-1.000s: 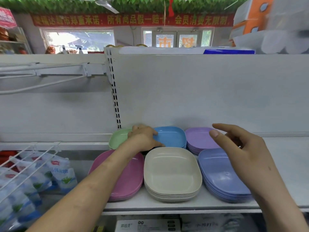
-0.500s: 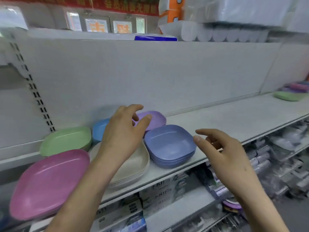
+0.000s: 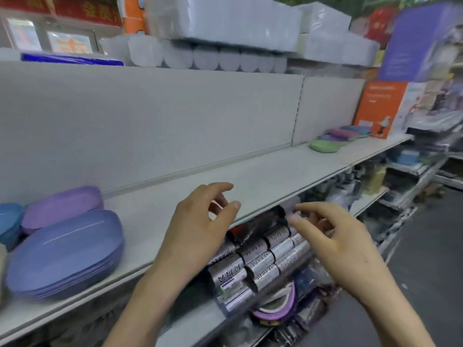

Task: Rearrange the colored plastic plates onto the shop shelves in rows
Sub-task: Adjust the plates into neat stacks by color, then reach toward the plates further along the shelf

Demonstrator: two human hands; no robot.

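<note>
Head view: three stacks of plastic plates sit at the left end of the white shelf (image 3: 250,176), at the frame's lower left. A periwinkle plate stack (image 3: 65,251) is at the front, several rims deep but too blurred to count. A lilac plate stack (image 3: 62,209) sits just behind it against the back panel, and a blue plate stack (image 3: 10,221) is cut by the left edge. Well apart, at the upper right on the same shelf, lie one green plate (image 3: 323,146) and behind it one mixed pile of plates (image 3: 347,133) in pink, purple and teal, near one orange box (image 3: 378,108). Two hands hang mid-frame, both holding nothing: the left hand (image 3: 198,231) over the shelf's front edge, fingers loosely bent and thumb apart, and the right hand (image 3: 333,244) with fingers spread, before the foil-wrapped packs (image 3: 263,256) on the shelf below. Wrapped paper rolls (image 3: 213,58) line the top.
</note>
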